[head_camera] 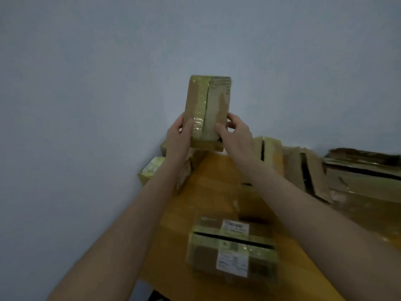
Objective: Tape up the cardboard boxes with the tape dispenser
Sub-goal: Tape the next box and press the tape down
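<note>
Left hand [179,135] and right hand [235,132] clasp a taped box [207,111] between them — upright, above the table [217,181] — another box [233,250] nearer.

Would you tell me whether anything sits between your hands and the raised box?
Nothing visible does: the left hand and right hand grip the raised box directly, one on each side of its lower end.

I see bare yellow wooden desk [217,185] open between the small white-labelled cardboard box [232,248] near me and the tall taped cardboard box [208,111] held upright at the far edge. Open-seamed brown cardboard boxes [314,181] crowd the right; stacked taped boxes [152,168] fill the far left corner.
</note>
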{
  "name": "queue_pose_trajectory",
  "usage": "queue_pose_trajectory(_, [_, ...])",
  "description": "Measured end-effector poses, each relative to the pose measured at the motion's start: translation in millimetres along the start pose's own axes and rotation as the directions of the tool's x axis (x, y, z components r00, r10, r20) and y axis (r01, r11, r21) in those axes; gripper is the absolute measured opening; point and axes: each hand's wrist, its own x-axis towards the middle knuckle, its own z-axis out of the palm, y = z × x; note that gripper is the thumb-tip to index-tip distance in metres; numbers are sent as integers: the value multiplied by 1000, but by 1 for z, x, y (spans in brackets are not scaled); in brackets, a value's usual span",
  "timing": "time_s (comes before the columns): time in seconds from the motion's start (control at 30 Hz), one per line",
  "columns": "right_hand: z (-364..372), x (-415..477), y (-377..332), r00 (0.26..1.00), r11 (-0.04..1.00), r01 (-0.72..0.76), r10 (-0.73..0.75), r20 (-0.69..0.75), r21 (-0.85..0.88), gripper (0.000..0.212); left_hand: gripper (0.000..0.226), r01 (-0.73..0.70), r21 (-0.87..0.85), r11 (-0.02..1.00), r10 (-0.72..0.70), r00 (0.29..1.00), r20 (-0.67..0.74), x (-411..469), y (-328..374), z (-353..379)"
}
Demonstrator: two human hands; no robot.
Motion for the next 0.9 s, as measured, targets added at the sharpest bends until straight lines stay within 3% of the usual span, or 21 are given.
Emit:
queue_pose_trajectory(0.17, [97, 37, 40, 956, 954, -286, 291, 42, -90, 39, 27, 237, 109, 965, -253, 955, 158, 63, -81, -48])
queue_pose_trajectory(0.4, [140, 80, 95, 885, 858, -464, 437, -162, -219, 41, 48, 408, 214, 887, -456, 847, 274, 119, -144, -29])
queue_pose_trajectory(0.6, [165, 112, 149, 823, 801, -559, 505, -259, -213, 40, 43, 326, 388, 862, -474, 787, 394, 158, -191, -1])
queue_pose_trajectory(0.77, [187, 126, 168, 829, 804, -556, 519, -208, -212, 53, 59, 379, 431, 819, -546, 747, 379, 164, -222, 1])
queue_pose_trajectory(0.9, [186, 129, 176, 793, 763, -609, 590, -149, -217, 61, 58, 351, 496, 795, -559, 741, 371, 160, -229, -1])
